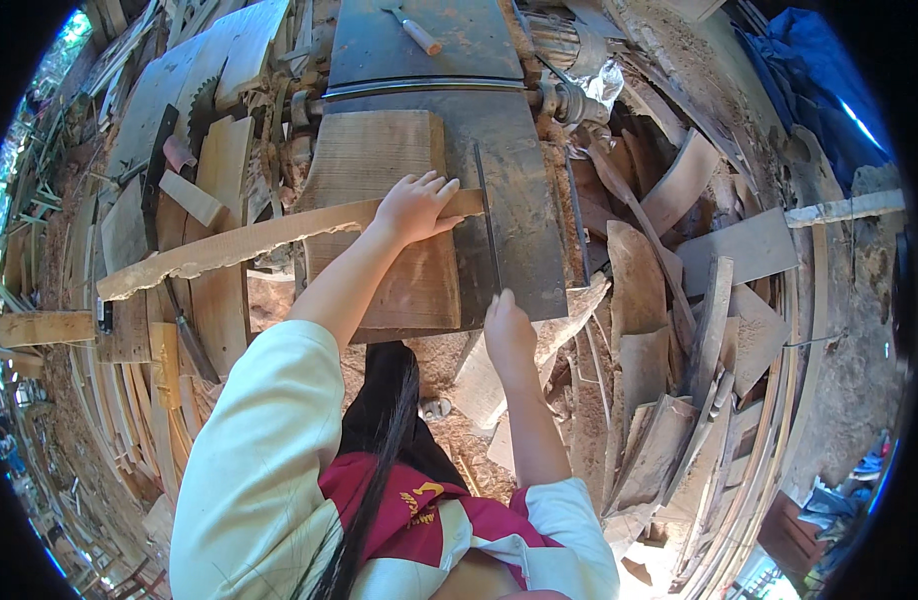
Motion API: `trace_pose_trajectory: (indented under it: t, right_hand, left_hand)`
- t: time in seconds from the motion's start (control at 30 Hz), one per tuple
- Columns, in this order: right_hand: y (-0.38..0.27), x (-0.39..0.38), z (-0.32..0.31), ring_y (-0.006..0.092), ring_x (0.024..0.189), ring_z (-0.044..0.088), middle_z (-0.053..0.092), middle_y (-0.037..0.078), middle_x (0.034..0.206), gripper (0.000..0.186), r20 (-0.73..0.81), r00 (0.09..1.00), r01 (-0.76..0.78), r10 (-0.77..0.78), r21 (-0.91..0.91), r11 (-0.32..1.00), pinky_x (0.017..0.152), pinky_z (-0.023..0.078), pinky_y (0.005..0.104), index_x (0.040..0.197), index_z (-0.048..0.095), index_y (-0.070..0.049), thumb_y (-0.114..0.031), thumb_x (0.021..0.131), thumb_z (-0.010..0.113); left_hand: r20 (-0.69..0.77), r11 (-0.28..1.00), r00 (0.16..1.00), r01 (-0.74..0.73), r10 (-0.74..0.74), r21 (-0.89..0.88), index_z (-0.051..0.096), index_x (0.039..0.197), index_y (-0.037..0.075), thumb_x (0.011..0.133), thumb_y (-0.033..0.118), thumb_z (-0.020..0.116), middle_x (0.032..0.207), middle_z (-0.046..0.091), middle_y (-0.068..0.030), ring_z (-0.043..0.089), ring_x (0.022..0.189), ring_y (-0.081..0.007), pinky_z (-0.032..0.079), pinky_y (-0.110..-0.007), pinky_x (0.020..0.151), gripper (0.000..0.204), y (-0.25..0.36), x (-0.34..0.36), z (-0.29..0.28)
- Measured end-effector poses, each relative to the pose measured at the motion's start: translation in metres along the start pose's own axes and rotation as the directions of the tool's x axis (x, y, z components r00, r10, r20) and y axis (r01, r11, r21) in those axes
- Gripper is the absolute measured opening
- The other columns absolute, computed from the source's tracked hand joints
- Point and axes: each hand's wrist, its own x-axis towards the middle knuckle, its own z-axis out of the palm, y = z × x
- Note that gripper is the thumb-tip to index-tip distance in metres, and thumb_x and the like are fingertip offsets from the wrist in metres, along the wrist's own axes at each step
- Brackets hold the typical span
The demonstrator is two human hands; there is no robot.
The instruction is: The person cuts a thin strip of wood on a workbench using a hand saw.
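Note:
A long wooden strip (249, 243) with a rough, bark-like lower edge lies slantwise across a thick wooden board (404, 285). My left hand (416, 208) is closed over the strip near its right end, pressing it against the board. In my right hand (507, 312) is the near end of a long, thin, dark blade (487, 205); seen nearly edge-on, it could be a saw or a file. The blade crosses at the strip's right end and seems to touch it. Its handle is hidden by my fingers. Beneath lies a dark metal machine table (529, 265).
A chisel-like tool with a wooden handle (419, 36) rests on the far metal plate. Left of the table are a toothed circular blade (201, 105) and stacked planks (224, 170). Wood offcuts (669, 430) pile up at right, near a blue tarp (814, 85).

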Motion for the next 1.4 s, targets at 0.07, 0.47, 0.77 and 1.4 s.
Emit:
trace_pose_trajectory:
  t: [0.07, 0.47, 0.77, 1.4]
  right_hand:
    - [0.002, -0.016, -0.006, 0.0373, 0.068, 0.06, 0.06, 0.02, 0.07, 0.025, 0.033, 0.999, -0.009, 0.01, -0.008, 1.0, 0.06, 0.046, 0.0474, 0.09, 0.045, -0.005, -0.027, 0.091, 0.033]
    - [-0.019, 0.043, -0.018, 0.0382, 0.073, 0.06, 0.061, 0.021, 0.077, 0.027, -0.022, 0.999, 0.032, -0.032, -0.003, 0.999, 0.065, 0.046, 0.0476, 0.091, 0.046, -0.004, -0.027, 0.091, 0.032]
    - [-0.053, 0.11, -0.023, 0.0362, 0.086, 0.059, 0.061, 0.021, 0.089, 0.027, -0.048, 0.998, 0.033, -0.03, 0.049, 0.998, 0.072, 0.047, 0.0464, 0.095, 0.049, -0.003, -0.025, 0.09, 0.033]
    - [-0.034, 0.059, -0.009, 0.0374, 0.072, 0.06, 0.061, 0.021, 0.075, 0.022, -0.063, 0.997, 0.041, -0.037, 0.053, 0.998, 0.064, 0.046, 0.0487, 0.09, 0.045, -0.004, -0.023, 0.09, 0.034]
  left_hand:
    - [0.016, 1.0, 1.0, 0.004, -0.004, 0.005, 0.051, 0.114, 0.006, 0.081, 0.045, 0.05, 0.109, 0.057, -0.0089, 0.05, 0.108, -0.0241, 0.04, -0.034, 0.086, 0.051, -0.001, -0.002, -0.002]
    - [-0.026, 1.0, 0.999, -0.021, 0.021, -0.002, 0.052, 0.111, 0.005, 0.08, 0.045, 0.052, 0.104, 0.058, -0.0098, 0.051, 0.105, -0.0246, 0.041, -0.034, 0.084, 0.05, 0.002, 0.001, -0.002]
    - [-0.078, 0.999, 0.996, -0.036, 0.036, 0.001, 0.053, 0.107, 0.004, 0.077, 0.043, 0.056, 0.101, 0.059, -0.0092, 0.053, 0.103, -0.0248, 0.042, -0.033, 0.082, 0.049, 0.002, 0.001, 0.0]
    - [-0.026, 1.0, 1.0, -0.01, 0.011, 0.017, 0.052, 0.11, 0.006, 0.078, 0.043, 0.056, 0.105, 0.058, -0.0101, 0.053, 0.103, -0.024, 0.042, -0.033, 0.084, 0.05, 0.002, 0.0, -0.004]
